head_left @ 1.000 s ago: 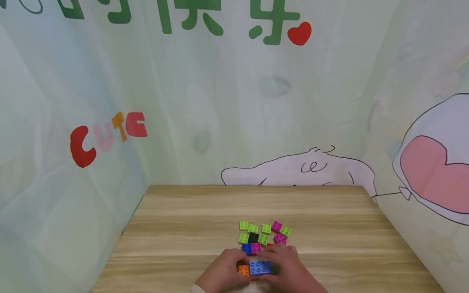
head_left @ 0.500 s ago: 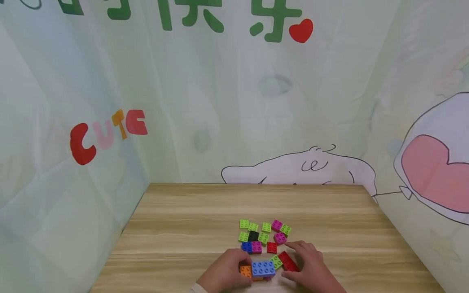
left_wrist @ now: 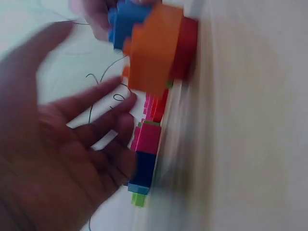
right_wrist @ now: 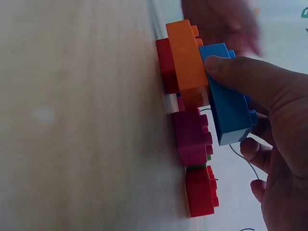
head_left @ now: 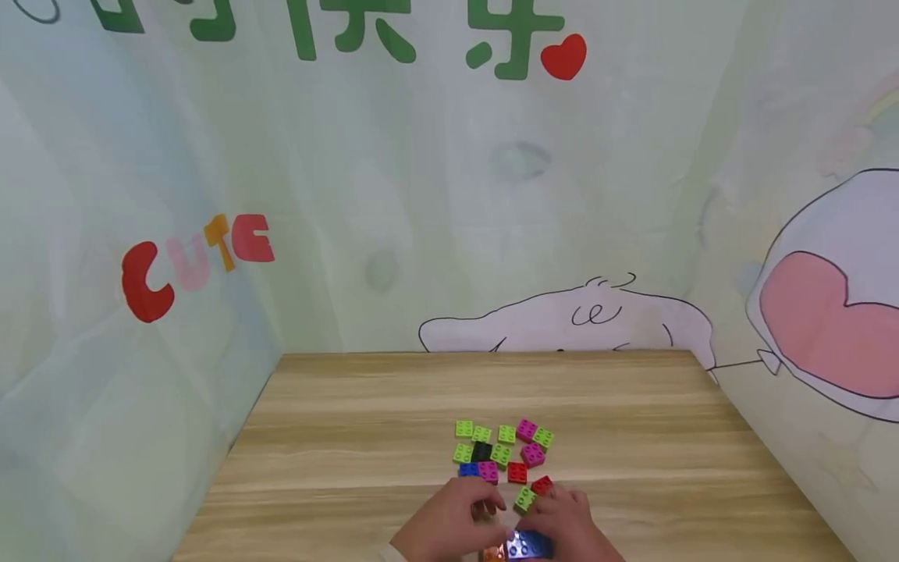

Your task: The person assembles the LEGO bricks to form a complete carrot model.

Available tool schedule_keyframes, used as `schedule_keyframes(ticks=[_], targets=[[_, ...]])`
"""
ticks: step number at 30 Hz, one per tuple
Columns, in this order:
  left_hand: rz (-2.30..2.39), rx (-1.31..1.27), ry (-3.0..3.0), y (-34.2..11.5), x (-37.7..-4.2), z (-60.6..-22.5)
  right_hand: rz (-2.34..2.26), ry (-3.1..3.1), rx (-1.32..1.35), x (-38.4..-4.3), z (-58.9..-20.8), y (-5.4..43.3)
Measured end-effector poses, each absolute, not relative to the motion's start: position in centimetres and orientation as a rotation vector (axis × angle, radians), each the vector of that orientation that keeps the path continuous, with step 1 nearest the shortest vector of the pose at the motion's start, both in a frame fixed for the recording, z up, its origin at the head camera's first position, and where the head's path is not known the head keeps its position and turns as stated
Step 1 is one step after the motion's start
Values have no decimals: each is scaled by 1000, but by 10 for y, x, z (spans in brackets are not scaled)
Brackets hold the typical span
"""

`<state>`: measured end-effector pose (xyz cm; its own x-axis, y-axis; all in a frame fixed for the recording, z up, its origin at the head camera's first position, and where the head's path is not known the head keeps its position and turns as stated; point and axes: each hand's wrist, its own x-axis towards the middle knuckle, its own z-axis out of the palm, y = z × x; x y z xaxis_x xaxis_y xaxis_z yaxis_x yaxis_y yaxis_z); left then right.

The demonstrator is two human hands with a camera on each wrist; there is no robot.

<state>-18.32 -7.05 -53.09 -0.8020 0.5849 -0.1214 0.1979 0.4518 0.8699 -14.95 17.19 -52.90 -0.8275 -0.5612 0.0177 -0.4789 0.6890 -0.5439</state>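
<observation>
My right hand (head_left: 567, 521) pinches a long blue brick (right_wrist: 224, 98), thumb on its side and fingers behind it. The blue brick sits on an orange brick (right_wrist: 187, 62), offset toward the right, and a red brick (right_wrist: 167, 66) lies under the orange one. My left hand (left_wrist: 72, 149) is just left of this stack, fingers loosely spread, holding nothing. In the head view the stack's lower part runs off the bottom edge. Just beyond my right fingertips are a lime brick (head_left: 524, 499) and a partly covered red brick (head_left: 542, 485).
Loose bricks lie beyond the hands on the wooden table (head_left: 337, 453): several lime ones, a black one (head_left: 481, 452), a small red one (head_left: 517, 472), magenta ones (head_left: 533, 454) and a blue one (head_left: 468, 470). A printed cloth (head_left: 449, 195) hangs behind the table.
My right hand first moved off to the right, then came back onto the blue brick. The stack has shifted nearer and to the right. My left hand has let go of the orange brick.
</observation>
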Motion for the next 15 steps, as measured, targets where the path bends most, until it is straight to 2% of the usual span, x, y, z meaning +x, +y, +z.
schedule_keyframes(ticks=[4,9,11,15], targets=[[1239,894,2455,-55,-203,-523,-825,2827,-1033,-146,-533,179],[861,1224,2635,-21,-231,-518,-781,2956,-1338,-146,-541,184],[715,1295,2639,-9,-237,-518,-756,2963,-1380,-146,-543,185],[533,1405,2637,11,-244,-519,-765,2897,-1295,-147,-541,185]])
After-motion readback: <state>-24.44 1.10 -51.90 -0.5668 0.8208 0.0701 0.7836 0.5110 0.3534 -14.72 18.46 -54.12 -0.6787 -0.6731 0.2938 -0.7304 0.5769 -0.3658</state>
